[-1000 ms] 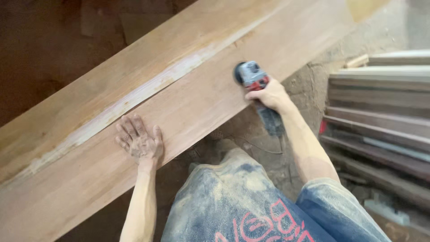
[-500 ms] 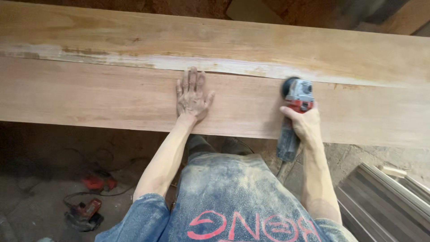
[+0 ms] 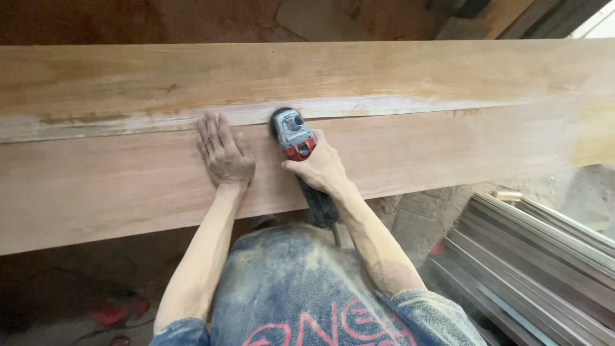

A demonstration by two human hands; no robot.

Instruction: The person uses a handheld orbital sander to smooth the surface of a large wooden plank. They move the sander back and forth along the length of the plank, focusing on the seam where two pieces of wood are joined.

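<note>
- The wide wooden board (image 3: pixel 397 154) runs left to right across the view, its long axis nearly level, with a pale seam (image 3: pixel 160 118) along its length.
- The left hand (image 3: pixel 223 154) lies open and flat on the board, fingers pointing away from the person toward the seam, likely to steady the wood.
- Just beside it, the right hand (image 3: pixel 320 168) is wrapped around the body of a grey and red angle grinder (image 3: pixel 296 138).
- The grinder's long axis runs from the person's body out to the seam, head forward, disc on the pale strip, probably to smooth it.
- Stacked timber strips (image 3: pixel 538 256) lie lower right.
</note>
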